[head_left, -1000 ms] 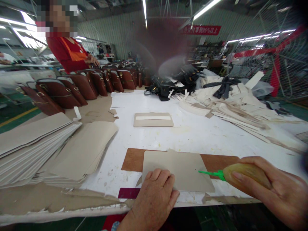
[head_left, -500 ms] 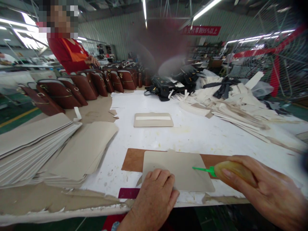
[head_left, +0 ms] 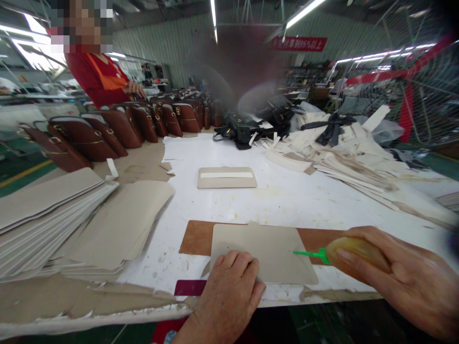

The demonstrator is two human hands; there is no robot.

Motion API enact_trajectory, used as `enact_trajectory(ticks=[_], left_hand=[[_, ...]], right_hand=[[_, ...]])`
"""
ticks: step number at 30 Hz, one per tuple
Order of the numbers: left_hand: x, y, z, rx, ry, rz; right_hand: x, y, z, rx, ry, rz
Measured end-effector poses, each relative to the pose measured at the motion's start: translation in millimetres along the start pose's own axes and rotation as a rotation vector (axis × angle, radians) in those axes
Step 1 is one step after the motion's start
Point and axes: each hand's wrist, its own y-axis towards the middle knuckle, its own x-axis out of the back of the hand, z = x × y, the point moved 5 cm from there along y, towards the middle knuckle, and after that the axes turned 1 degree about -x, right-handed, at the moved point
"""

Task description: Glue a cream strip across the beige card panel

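Observation:
A beige panel lies on a brown board at the table's near edge. My left hand presses flat on the panel's near left corner. My right hand grips a yellowish squeeze bottle lying sideways, and its green nozzle touches the panel near its right edge. A dark red strip sits just left of my left hand.
Stacks of beige panels fill the left side. A beige piece with a white strip lies mid-table. Brown handbags line the far left, black bags and a heap of pale offcuts the far right. A person in red stands beyond.
The bottle's nozzle slid left along the panel's right part, then came back a little to the right. My left hand has stayed put.

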Motion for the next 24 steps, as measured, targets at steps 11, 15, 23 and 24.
enact_trajectory(ticks=[11,15,23,24], left_hand=[[0.0,0.8,1.1,0.0,0.004,0.003],[1.1,1.5,0.2,-0.006,-0.004,-0.009],[1.4,0.2,2.4,-0.013,-0.011,-0.017],[1.6,0.3,2.0,-0.015,-0.014,-0.018]], right_hand=[[-6.2,2.3,14.7,0.102,0.081,-0.033],[-4.9,9.5,24.2,0.192,0.094,-0.085],[-1.9,17.0,1.4,0.098,-0.012,-0.092],[-2.2,16.5,-2.6,0.08,-0.016,-0.072]])
